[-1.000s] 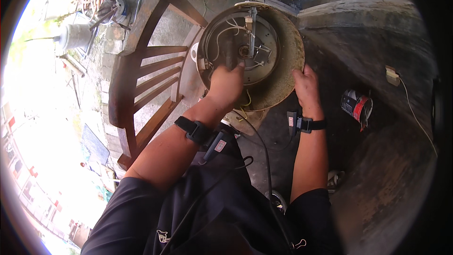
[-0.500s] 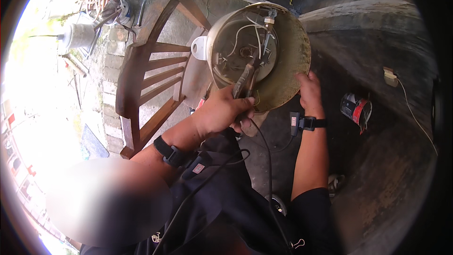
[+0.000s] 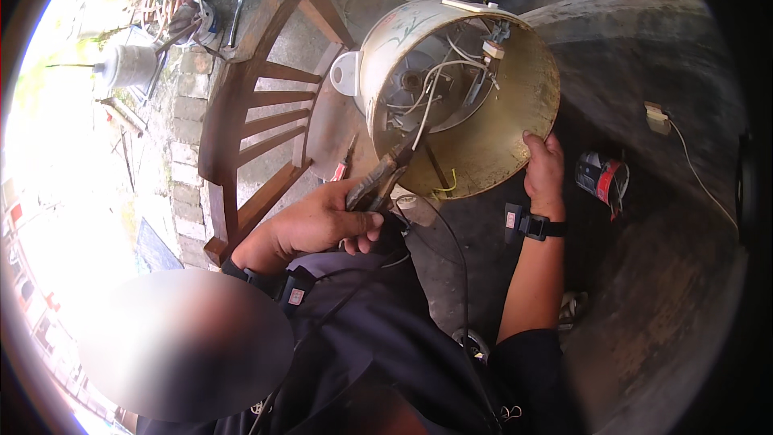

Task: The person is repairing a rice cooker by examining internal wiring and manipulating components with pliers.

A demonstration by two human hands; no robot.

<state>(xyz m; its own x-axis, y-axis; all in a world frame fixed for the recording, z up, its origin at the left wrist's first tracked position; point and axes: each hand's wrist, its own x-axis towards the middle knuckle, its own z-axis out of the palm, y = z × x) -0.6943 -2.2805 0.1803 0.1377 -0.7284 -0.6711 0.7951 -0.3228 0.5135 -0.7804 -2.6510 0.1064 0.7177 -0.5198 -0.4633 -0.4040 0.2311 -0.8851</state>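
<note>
A round, cream-coloured rice cooker body [image 3: 515, 145] is tipped with its open underside toward me, on the wooden chair seat. Inside it I see a metal heating plate [image 3: 415, 80], brackets and loose white wires [image 3: 435, 89]. My left hand [image 3: 326, 221] is closed around worn-handled pliers [image 3: 386, 173]. Their jaws point into the cooker's opening, where a white wire meets or passes them; whether they grip it I cannot tell. On the right, my right hand [image 3: 545, 169] grips the cooker's rim, thumb on the inner wall. A red-handled screwdriver [image 3: 341, 169] lies on the seat, near my left hand.
The wooden chair's slatted back [image 3: 266, 113] rises at the left. Black cables hang in front of my clothes. To the right, a dark-and-red can [image 3: 602, 181] lies on the floor, and a socket box [image 3: 657, 118] with a cord is near the wall. Bricks [image 3: 192, 113] line the left.
My left hand and the pliers have drawn back from inside the cooker, down and left. The cooker has turned, showing more of its outer wall, and my right hand has shifted slightly right with it.
</note>
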